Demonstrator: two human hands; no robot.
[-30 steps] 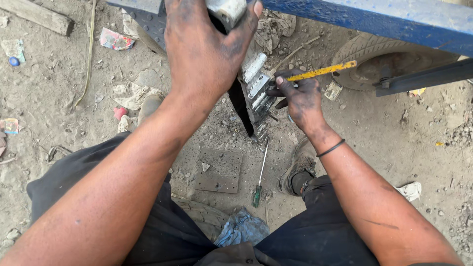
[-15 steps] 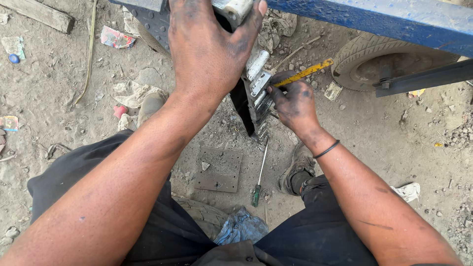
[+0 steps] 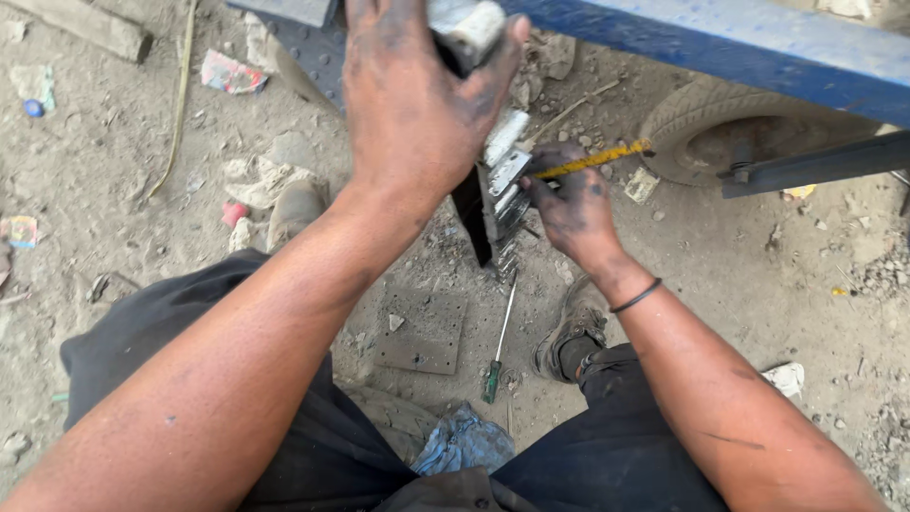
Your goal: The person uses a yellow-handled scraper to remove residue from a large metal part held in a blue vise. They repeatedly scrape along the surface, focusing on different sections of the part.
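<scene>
We look down on our own two grimy hands at a stack of metal plates (image 3: 500, 194) that stands on edge above the dirt, between our knees. Our left hand (image 3: 412, 104) is wrapped around the top of the stack, fingers closed over its pale upper end, thumb pressed on the near corner. Our right hand (image 3: 569, 204) is closed on a thin yellow-handled tool (image 3: 597, 159), pinched between thumb and fingers, its inner end touching the bright plate edges on the stack's right side. The handle sticks out to the right, toward a small rubber wheel (image 3: 706, 118).

The plates' dark left face hangs free; below their lower edge lies a green-handled screwdriver (image 3: 498, 346), its tip just under the stack. Just left of it a flat square steel plate (image 3: 422, 330) rests on the ground, apart from both hands. A blue metal frame (image 3: 739, 47) crosses above the hands along the top edge and closes off room upward. A blue rag (image 3: 464, 441) lies against our dark trousers at the bottom. Open dirt spreads left, with scattered litter and a shoe (image 3: 294, 210) near the left forearm.
</scene>
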